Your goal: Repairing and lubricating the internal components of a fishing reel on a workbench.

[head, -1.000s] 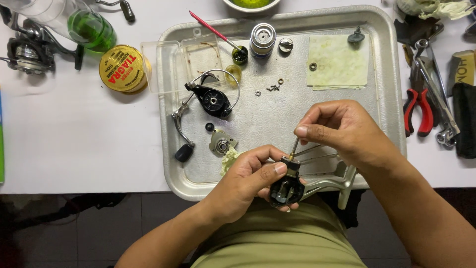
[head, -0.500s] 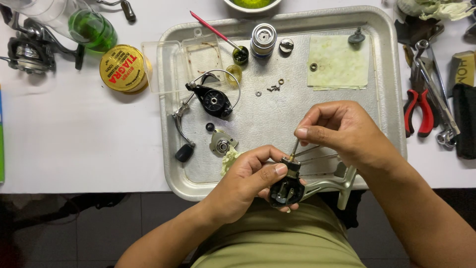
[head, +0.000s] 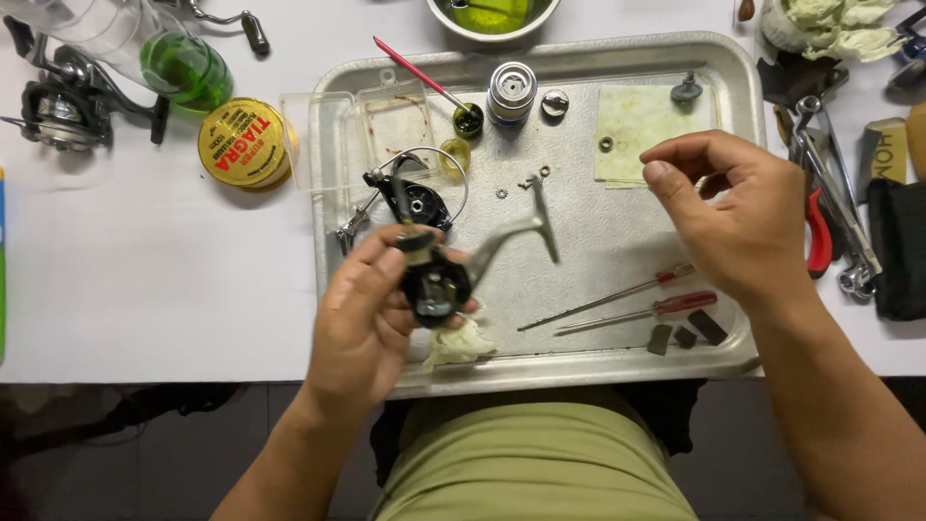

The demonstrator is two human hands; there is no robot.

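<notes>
- The left hand (head: 371,314) covers the near side of the black reel body (head: 436,285).
- Whether the right hand (head: 738,217) pinches anything is too small to tell.
- The bowl (head: 492,14) is cut off at the top edge.
- Tiny washers (head: 502,193) mid-tray (head: 733,68) are too small to identify.

Metal tray (head: 743,116) on white table (head: 145,280). In tray: pale cloth square (head: 641,121) near far right corner; two red-handled screwdrivers (head: 637,304) by near right edge; silver spool (head: 511,89) at far edge; clear plastic box (head: 362,135) over far left corner. Left of tray: round yellow tin (head: 243,143), green-tinted glass (head: 183,68), spinning reel (head: 68,101). Right of tray: red-handled pliers (head: 820,232).
</notes>
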